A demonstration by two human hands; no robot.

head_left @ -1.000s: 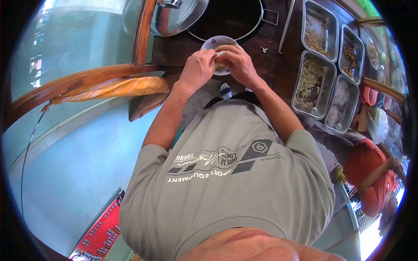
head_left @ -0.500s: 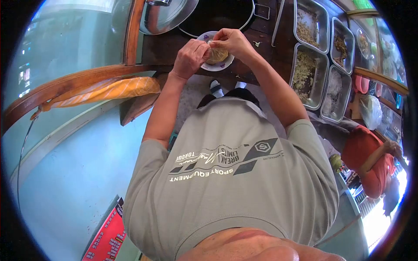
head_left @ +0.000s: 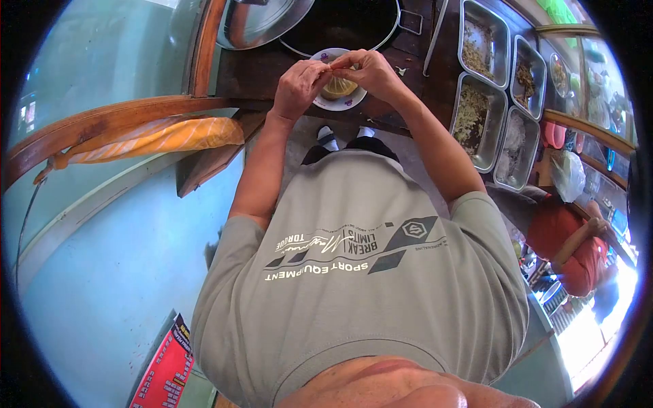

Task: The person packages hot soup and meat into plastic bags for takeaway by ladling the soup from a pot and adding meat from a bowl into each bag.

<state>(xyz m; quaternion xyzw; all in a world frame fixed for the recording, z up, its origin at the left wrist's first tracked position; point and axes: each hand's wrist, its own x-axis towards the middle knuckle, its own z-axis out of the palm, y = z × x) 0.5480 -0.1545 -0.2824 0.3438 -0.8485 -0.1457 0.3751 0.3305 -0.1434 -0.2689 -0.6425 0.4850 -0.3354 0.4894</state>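
A clear plastic bag (head_left: 340,87) of yellowish-brown liquid sits in a white bowl (head_left: 338,105) with purple marks, near the front edge of the dark wooden table. My left hand (head_left: 299,90) is closed, its fingertips pinching the gathered neck of the bag. From the other side, the thumb and fingers of my right hand (head_left: 369,73) pinch the same neck, touching my left fingertips. Something small and reddish shows between the fingertips, too small to name. My fingers hide most of the bag's top.
A large dark pan (head_left: 340,24) and a metal lid (head_left: 265,24) are beyond the bowl. Metal trays (head_left: 484,153) with chopped food stand at right. An orange striped cloth (head_left: 163,141) hangs at left. A person in a red shirt (head_left: 564,238) is at far right.
My fingertips have drawn closer together over the bag's neck, the right hand shifting slightly. The whole view has tilted a little. The bag stays in the bowl.
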